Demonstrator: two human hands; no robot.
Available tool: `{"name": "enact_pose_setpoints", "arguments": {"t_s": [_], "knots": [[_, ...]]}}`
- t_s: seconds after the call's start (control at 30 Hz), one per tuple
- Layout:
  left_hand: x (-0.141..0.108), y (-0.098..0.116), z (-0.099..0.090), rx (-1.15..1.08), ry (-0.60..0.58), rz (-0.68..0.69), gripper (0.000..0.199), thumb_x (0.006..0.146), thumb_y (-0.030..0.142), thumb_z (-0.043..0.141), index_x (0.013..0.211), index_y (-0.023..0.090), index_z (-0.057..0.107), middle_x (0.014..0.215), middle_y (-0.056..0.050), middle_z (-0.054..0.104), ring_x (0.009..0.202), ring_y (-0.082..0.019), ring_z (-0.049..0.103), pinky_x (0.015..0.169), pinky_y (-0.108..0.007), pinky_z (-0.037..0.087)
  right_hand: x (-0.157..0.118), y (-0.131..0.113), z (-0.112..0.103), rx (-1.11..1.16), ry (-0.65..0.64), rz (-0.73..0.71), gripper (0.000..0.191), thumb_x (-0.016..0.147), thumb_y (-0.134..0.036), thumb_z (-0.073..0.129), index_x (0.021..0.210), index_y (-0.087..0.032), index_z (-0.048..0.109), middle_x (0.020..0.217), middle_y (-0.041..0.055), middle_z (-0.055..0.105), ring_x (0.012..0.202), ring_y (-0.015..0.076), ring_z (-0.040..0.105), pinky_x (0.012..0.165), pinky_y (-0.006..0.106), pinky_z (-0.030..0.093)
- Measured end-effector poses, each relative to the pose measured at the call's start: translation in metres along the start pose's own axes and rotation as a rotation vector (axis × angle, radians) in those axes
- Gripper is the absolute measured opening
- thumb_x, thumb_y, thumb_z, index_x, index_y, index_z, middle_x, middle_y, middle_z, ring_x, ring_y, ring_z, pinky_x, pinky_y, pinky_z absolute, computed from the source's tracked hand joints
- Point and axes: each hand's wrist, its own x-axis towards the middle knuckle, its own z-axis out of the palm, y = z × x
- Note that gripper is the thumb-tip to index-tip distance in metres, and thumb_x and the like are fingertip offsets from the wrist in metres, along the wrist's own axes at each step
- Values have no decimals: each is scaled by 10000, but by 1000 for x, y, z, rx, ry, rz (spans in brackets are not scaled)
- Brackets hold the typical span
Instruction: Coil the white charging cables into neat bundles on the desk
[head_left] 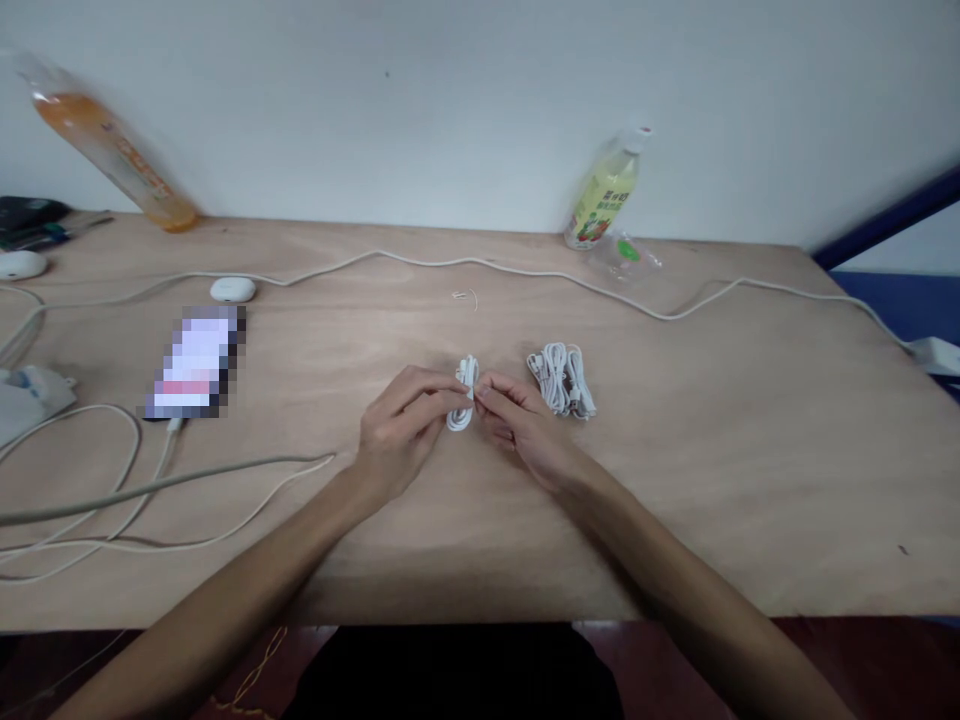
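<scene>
A small coiled white cable (462,411) is held near the middle of the wooden table. My left hand (405,425) grips it from the left, fingertips closed across its middle. From the other side my right hand (525,418) is closed in a pinch against the bundle's right edge; whatever lies between its thumb and finger is too small to make out. Just right of that hand lie several white cables (559,380) coiled in bundles side by side, with plugs showing. Beyond the hands are thin white pieces (465,296), like short ties.
At left lie a lit phone (193,362) on a charging lead, a white earbud case (232,290) and loose cables (247,470). Along the wall stand an orange drink bottle (120,160) and a yellow-green bottle (606,195) beside clear plastic wrap (637,258). A long white cord (472,262) crosses the table (750,450).
</scene>
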Motion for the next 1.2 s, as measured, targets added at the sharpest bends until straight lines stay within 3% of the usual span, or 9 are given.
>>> {"name": "enact_pose_setpoints", "arguments": {"t_s": [0.07,0.17,0.33,0.43,0.53,0.73,0.97,1.1,1.2], "knots": [[-1,0,1,-10,3,-28,306,1010,-9,640,1073,238,810,1089,-62,834,968,-168,765,837,-296,620,0,1,0,-78,17,-87,417,998,-582,670,783,-252,531,691,-61,350,581,130,285,545,296,222],[0,2,1,-94,34,-179,313,1004,18,644,1083,248,840,1094,-56,838,994,-175,777,863,-300,629,1,1,0,-232,73,-269,392,1048,-516,593,773,-247,517,742,-34,438,671,154,390,633,312,319],[7,3,2,-417,112,-635,212,1017,196,655,1001,222,865,972,-52,855,890,-195,794,840,-324,647,-1,0,-2,-454,158,-441,308,1093,-359,503,805,-250,513,761,-21,501,729,174,474,704,326,379],[11,2,4,-636,61,-862,189,954,356,781,979,196,877,956,-68,873,909,-234,814,864,-351,659,-1,0,-5,-563,152,-515,279,1099,-315,495,833,-253,551,771,-10,561,726,183,506,717,329,414],[13,2,7,-742,0,-967,313,852,466,898,992,185,892,991,-84,885,935,-262,822,891,-377,659,-1,2,-8,-674,120,-566,257,1100,-302,506,876,-254,622,839,22,649,781,206,566,773,345,464],[13,3,5,-771,2,-980,264,814,418,934,989,222,910,988,-66,890,943,-245,819,914,-368,646,-1,-1,-9,-661,71,-574,237,1098,-293,534,900,-247,657,873,25,675,802,202,591,792,338,477],[12,0,2,-644,31,-875,189,819,323,923,997,259,923,986,-56,872,768,-168,717,729,-302,584,0,-3,-7,-410,38,-410,360,1092,-458,578,803,-243,592,775,-13,543,751,177,498,729,328,396],[13,0,3,-611,74,-758,153,798,284,926,951,285,927,979,-58,857,829,-177,732,722,-288,589,3,2,-9,-220,-8,-265,424,1039,-581,647,789,-243,589,719,-41,431,644,149,354,611,312,277],[14,1,4,-614,71,-742,147,809,279,915,955,288,925,965,-56,847,769,-165,726,650,-276,594,3,3,-9,-167,-23,-180,433,1022,-620,654,805,-250,595,699,-55,386,600,142,294,570,310,234]]}}
